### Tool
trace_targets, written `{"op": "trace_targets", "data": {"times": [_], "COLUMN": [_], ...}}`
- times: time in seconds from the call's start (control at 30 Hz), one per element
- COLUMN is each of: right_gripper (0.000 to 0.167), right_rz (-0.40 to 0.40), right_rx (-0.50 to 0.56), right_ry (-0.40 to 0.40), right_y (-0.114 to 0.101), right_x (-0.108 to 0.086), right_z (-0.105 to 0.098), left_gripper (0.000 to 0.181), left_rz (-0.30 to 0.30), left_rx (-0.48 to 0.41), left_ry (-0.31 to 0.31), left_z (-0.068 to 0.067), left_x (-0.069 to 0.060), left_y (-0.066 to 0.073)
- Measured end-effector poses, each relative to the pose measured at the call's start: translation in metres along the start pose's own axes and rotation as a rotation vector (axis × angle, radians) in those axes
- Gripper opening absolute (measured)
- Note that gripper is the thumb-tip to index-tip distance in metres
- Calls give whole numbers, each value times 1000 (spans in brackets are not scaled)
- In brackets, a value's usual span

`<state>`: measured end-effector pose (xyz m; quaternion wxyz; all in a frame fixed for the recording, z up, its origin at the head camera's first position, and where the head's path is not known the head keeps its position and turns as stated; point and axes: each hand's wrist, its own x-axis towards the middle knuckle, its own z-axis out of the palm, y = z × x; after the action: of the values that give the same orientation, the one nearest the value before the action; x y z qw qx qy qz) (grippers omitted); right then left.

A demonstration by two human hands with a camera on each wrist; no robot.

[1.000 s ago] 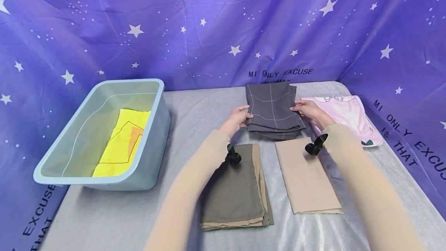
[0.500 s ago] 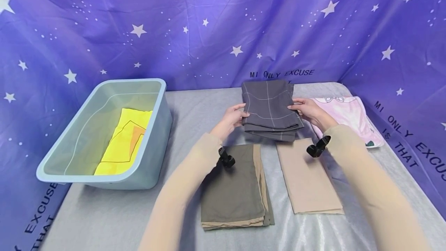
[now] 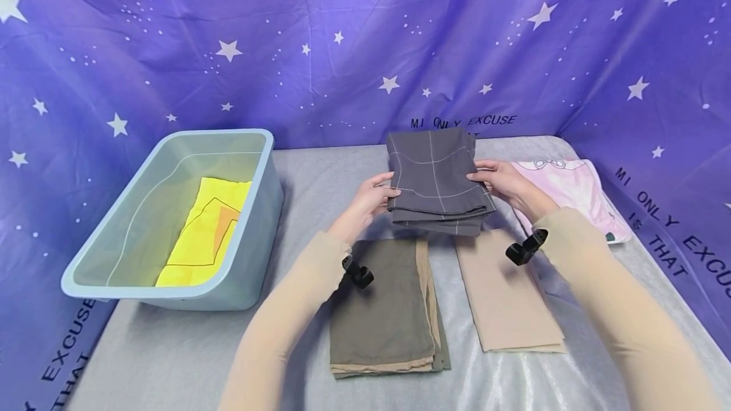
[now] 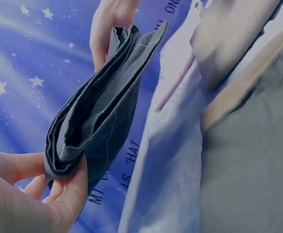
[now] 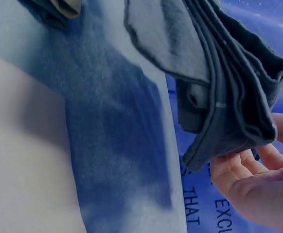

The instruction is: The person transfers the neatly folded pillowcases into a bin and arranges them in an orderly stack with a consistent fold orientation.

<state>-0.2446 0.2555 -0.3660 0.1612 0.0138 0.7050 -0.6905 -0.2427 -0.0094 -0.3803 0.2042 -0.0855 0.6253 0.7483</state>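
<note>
A folded dark grey cloth (image 3: 436, 173) with thin white grid lines is held up between both hands, above the table at the back. My left hand (image 3: 372, 198) pinches its left edge; in the left wrist view the thumb and fingers (image 4: 73, 189) of that hand close on the stacked layers. On the opposite edge, my right hand (image 3: 502, 182) grips the cloth, thumb on top and fingers underneath, as the right wrist view shows. Below lie a folded olive-brown cloth (image 3: 379, 309) with tan edges and a folded beige cloth (image 3: 508, 303).
On the left stands a blue-grey plastic tub (image 3: 265, 189) with a folded yellow cloth (image 3: 200, 240) inside. A pink-and-white folded cloth (image 3: 562, 192) lies at the right back. Purple starry curtain (image 3: 320, 49) hangs behind the grey-covered table (image 3: 171, 360).
Both hands have raised the dark grey cloth off the table and shifted it slightly left. The other cloths and the tub stay in place.
</note>
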Motion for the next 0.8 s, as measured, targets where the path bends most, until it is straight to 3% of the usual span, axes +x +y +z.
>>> {"op": "trace_targets", "data": {"times": [0.43, 0.8], "right_gripper": [22, 20], "right_rz": [-37, -63], "right_rx": [89, 53], "right_ry": [-57, -59], "right_y": [-11, -18], "right_x": [-15, -25], "right_z": [15, 31], "left_gripper": [53, 54], "left_rz": [54, 99], "left_rx": [-18, -82], "left_ry": [-21, -18], "left_z": [-10, -18], "left_x": [-25, -54], "left_y": [4, 11]}}
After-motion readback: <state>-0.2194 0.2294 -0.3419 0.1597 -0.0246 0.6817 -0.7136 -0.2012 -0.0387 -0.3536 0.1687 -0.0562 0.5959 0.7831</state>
